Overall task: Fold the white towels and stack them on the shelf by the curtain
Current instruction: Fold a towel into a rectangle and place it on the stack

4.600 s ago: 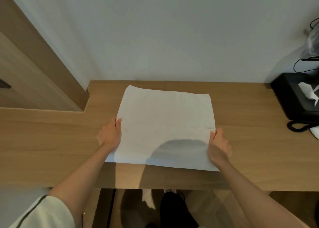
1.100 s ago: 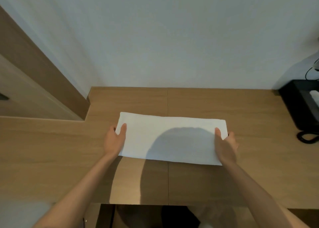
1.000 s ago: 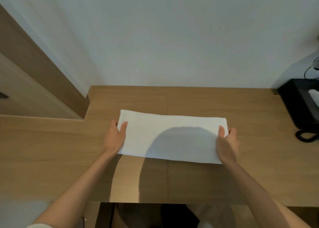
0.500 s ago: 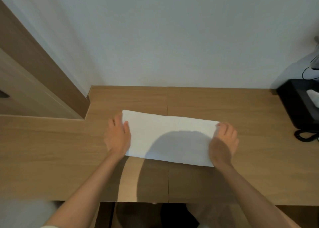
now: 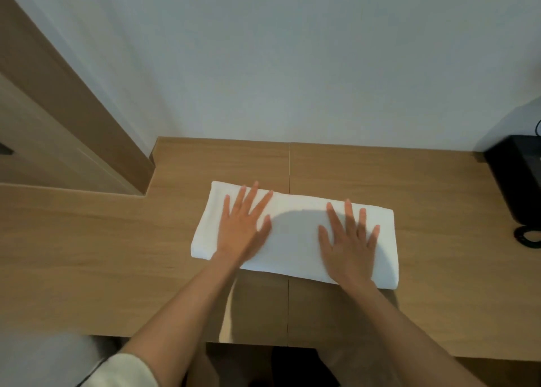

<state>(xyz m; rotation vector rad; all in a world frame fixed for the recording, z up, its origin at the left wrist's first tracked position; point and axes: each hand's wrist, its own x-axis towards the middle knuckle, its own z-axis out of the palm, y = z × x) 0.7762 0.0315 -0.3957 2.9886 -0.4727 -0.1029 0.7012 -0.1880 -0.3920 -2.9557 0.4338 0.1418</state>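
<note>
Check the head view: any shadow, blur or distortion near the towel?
Head view: a soft rounded shadow lies on the white towel between the left hand and right hand; the desk edges curve from wide-angle distortion; the lower-left sleeve is blurred.

A white towel (image 5: 295, 234), folded into a long band, lies on the wooden desk (image 5: 102, 255) near the white wall (image 5: 292, 64). The left hand (image 5: 241, 225) lies flat on its left part, the right hand (image 5: 349, 243) flat on its right part, fingers spread. At the far right stands a black box (image 5: 518, 181) with a black cable (image 5: 527, 236) beside it.
</note>
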